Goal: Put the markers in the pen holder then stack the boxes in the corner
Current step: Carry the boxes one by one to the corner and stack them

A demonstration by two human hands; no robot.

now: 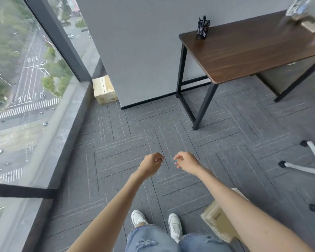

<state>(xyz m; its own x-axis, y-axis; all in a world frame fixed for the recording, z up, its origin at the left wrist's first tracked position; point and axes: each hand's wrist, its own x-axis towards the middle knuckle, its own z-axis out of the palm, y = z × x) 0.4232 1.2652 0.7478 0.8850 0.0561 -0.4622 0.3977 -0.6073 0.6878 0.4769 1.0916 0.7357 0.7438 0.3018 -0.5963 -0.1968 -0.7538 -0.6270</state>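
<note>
A dark pen holder (pixel 202 31) with several markers stands on the near left corner of the brown desk (pixel 253 50). One cardboard box (pixel 104 90) lies on the floor in the corner between window and wall. A second cardboard box (pixel 216 217) sits on the carpet by my right foot, partly hidden under my right forearm. My left hand (pixel 152 165) and my right hand (pixel 185 163) hang over the carpet with loosely curled fingers, close together and holding nothing.
A full-height window with a grey sill (pixel 65 128) runs along the left. A grey wall (pixel 144 60) juts out ahead. The desk's black legs (pixel 204 110) stand on the carpet. An office chair's white base (pixel 309 164) is at the right. Clutter (pixel 305 17) lies on the desk's far end.
</note>
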